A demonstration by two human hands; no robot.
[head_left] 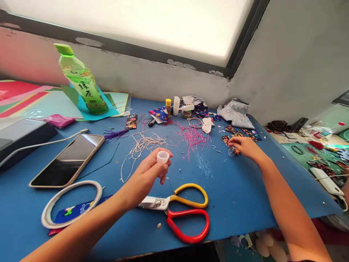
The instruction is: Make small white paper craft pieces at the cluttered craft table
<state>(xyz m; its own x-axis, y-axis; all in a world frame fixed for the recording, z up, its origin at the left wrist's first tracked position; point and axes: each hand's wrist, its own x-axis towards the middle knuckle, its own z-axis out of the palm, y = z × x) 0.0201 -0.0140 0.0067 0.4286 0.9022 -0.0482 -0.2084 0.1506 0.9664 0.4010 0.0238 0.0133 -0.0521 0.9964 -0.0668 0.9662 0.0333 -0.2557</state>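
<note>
My left hand (152,165) is closed around a small white plastic cup (163,157), held above the table with its round opening facing up. Further right, my right hand (241,145) reaches down to the tabletop with its fingers drawn together. Under its fingertips are a clear round plastic piece (231,151) and a dark patterned fabric piece (225,139); the fingers partly hide whatever they pinch. Below my left hand lie large scissors (188,213) with one yellow and one red handle, their blades partly behind my forearm.
White cords (144,143) and pink cords (193,136) lie mid-table. At the left are a phone (68,160), a white ring (46,214) and a green tea bottle (84,85). Glue containers (176,105) and fabric bundles (236,112) stand at the back. Another person's hand (345,189) shows far right.
</note>
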